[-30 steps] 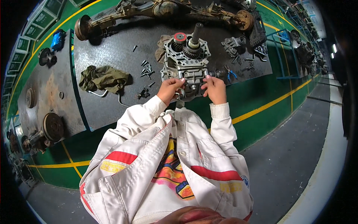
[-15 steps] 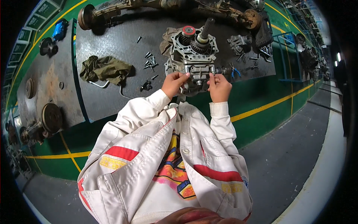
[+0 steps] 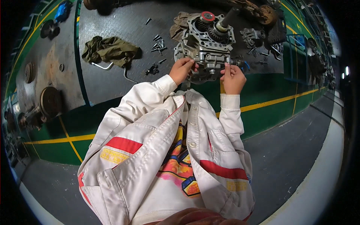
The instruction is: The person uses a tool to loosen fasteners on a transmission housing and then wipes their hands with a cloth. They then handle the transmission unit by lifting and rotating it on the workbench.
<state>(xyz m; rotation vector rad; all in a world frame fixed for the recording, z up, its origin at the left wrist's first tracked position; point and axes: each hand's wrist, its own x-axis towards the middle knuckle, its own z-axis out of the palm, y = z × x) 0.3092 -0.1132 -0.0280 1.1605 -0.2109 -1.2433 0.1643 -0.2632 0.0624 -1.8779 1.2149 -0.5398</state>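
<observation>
In front of me on the bench stands a metal gearbox housing with a splined shaft, a gear and a red-ringed bearing on top. My left hand is at the left of its near side, thumb and forefinger pressed together against the casting. At the right of that same side, my right hand pinches with thumb and forefinger by a small upright bright metal pin or bolt. Whatever either set of fingertips grips is too small or hidden to make out.
Several loose bolts lie left of the housing, beside a crumpled olive cloth and bent metal rods. A smaller cast part sits to the right. Rusty axle parts line the back.
My view has shifted, so the housing and bench appear further right in the picture. Both hands stay at the near side of the housing, fingers still pinched.
</observation>
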